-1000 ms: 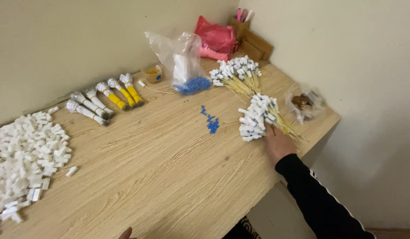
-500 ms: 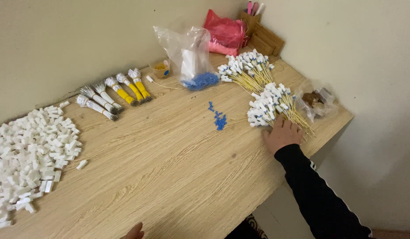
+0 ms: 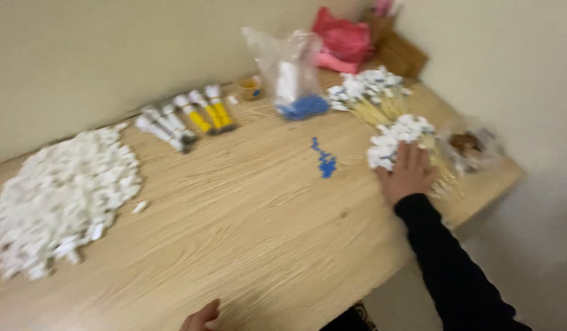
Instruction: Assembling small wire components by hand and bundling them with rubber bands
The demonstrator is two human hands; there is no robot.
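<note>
A: What is the bench (image 3: pixel 246 208) made of?

B: Pale wood with a clear grain, smooth on top. At its left end lies a broad heap of small white blocks (image 3: pixel 63 193), chunky and squarish. By the wall lies a row of tubes (image 3: pixel 185 117), some white, some yellow, each with a white cap.

A: And where the hands are?

B: The right hand (image 3: pixel 409 175), in a black sleeve (image 3: pixel 455 270), lies palm down with fingers spread on a bundle of thin yellowish sticks with white tips (image 3: pixel 396 138). The grip is apart, flat on the bundle, not closed round it. The white tips poke out just beyond the fingertips, near the bench's right edge. A second such bundle (image 3: pixel 369 92) lies behind it.

A: The left hand?

B: The left hand (image 3: pixel 200 317) barely shows at the near edge; I cannot tell how its grip stands.

A: Anything else?

B: A scatter of small blue bits (image 3: pixel 325 160) just left of the right hand, a clear plastic bag (image 3: pixel 292 73) with blue bits at its bottom, and a crinkled clear bag (image 3: pixel 473 144) to the right.
</note>
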